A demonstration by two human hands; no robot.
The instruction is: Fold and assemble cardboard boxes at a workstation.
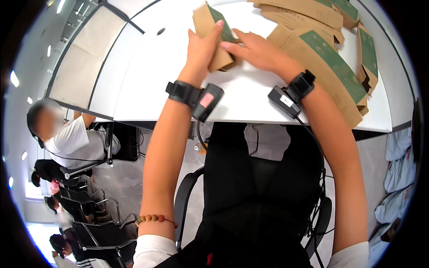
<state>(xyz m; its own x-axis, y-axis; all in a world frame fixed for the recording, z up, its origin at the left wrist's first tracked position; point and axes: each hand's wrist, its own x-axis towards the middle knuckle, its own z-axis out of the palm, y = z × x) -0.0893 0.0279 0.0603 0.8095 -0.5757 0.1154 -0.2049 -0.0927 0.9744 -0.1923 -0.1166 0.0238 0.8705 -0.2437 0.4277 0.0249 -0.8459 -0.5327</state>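
Showing a white table whose near edge runs just beyond both wrists, with bare surface to the left of the hands and a stack of flat cartons crowding the right side up to the table's right edge. The brown-and-green flat carton lies near the far middle of the table, its long axis running from far-left to near-right. The left hand wraps its fingers over the carton's left side; the right hand presses nearly flat fingers against its near-right end, touching the left fingertips.
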